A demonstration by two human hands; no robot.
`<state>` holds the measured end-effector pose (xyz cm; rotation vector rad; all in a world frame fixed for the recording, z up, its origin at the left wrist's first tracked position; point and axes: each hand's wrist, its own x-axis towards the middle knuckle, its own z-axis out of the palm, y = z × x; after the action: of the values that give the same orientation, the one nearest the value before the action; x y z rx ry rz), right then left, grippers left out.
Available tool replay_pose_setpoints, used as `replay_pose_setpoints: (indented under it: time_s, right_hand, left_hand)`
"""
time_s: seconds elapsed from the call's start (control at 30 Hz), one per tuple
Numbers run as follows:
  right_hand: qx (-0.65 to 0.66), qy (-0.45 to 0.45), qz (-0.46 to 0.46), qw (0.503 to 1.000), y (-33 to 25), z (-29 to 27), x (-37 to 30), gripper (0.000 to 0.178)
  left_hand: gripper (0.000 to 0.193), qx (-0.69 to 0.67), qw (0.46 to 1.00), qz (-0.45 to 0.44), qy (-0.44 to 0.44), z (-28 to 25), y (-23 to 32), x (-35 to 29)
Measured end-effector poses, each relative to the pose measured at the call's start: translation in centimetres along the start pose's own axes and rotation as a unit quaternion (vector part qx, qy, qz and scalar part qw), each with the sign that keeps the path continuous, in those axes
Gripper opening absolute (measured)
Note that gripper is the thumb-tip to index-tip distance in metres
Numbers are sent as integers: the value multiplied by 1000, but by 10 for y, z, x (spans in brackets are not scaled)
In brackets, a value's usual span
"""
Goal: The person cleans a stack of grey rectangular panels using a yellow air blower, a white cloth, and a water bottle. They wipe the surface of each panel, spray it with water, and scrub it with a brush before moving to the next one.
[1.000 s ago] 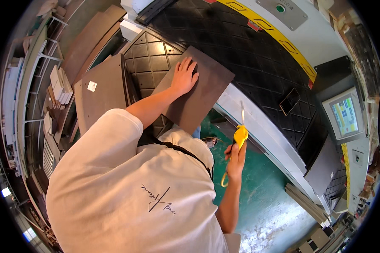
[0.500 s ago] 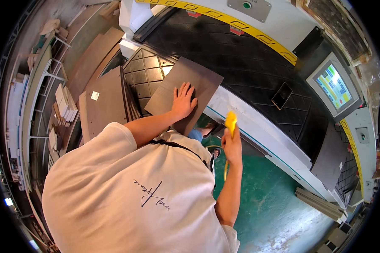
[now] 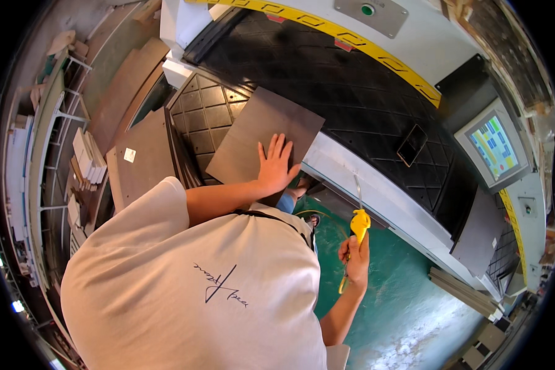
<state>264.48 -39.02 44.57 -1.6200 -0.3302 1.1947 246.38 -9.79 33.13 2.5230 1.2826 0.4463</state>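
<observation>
At left of the frame, shows stacked dark panels point(image 3: 148, 151). At upper centre, places a single brown panel point(image 3: 243, 135) partly over the black tabletop point(image 3: 364, 92); spreads the left hand point(image 3: 277, 165) flat on it near its lower right edge. Right of centre, wraps the right hand point(image 3: 356, 256) around a yellow nozzle tool point(image 3: 360, 223), with open room over green floor point(image 3: 394, 277); cannot tell whether it touches the white tabletop edge point(image 3: 391, 206). Farther right, includes a phone point(image 3: 412, 145) and a lit screen point(image 3: 492, 147).
</observation>
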Motion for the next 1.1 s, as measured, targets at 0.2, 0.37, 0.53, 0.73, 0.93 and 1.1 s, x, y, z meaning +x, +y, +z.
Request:
replay_pose_setpoints:
  time_s: [0.2,0.37,0.53,0.73,0.93,1.1]
  right_hand:
    - [-55,-126,54,989,-9,29,40,35]
    - [-202,-215,3,955,-54,85,103,42]
    - [-158,-210,-11,965,-42,111,166,49]
    - [-289,-153,-99,940,-50,106,142,51]
    - [-228,-20,-32,973,-45,61,73,36]
    - [-212,-111,18,971,-33,23,29,42]
  left_hand:
    - [104,23,992,30,-119,-11,15,-6]
    - [106,2,998,0,-58,-9,-1,-5]
    - [102,27,999,-8,-32,-24,-40,9]
    - [80,48,994,-96,19,-18,-103,25]
    - [55,47,997,-41,34,-16,-90,21]
    - [67,-6,1000,25,-15,-10,-36,-2]
